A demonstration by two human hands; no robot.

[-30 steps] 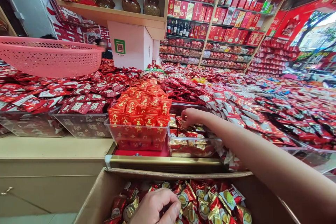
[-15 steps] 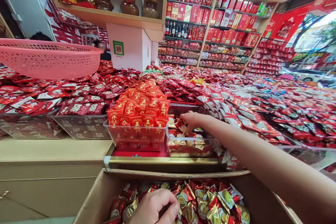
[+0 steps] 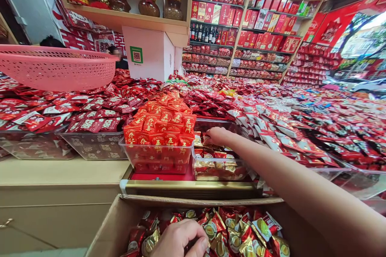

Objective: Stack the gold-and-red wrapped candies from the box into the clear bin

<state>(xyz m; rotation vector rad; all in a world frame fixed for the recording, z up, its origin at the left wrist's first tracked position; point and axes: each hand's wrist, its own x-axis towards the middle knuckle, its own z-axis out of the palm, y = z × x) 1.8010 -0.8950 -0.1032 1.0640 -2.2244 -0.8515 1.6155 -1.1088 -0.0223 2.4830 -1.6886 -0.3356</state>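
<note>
My left hand (image 3: 180, 237) is low over an open cardboard box (image 3: 104, 225), its fingers curled and thumb near the forefinger. What lies in its grasp, if anything, is hidden. Red-and-gold wrapped candies (image 3: 233, 237) fill the box around it. Stretched forward, my right hand (image 3: 218, 135) dips into a clear plastic bin (image 3: 221, 172) holding similar candies. Its fingers are bent down among them, and their tips are mostly hidden. Just left of that bin stands another clear bin (image 3: 157, 160), heaped with orange-red packets (image 3: 161, 124).
A pink perforated basket (image 3: 60, 68) rests on dark red packets at the left. Bins heaped with red and white packets (image 3: 289, 132) spread rightward beside my forearm. A gold-edged counter rim (image 3: 193, 188) runs behind the box. Shelves (image 3: 241, 28) stand at the back.
My right hand has drawn its extended fingers in and curled them down among the candies in the bin. My left hand has stayed almost still over the box.
</note>
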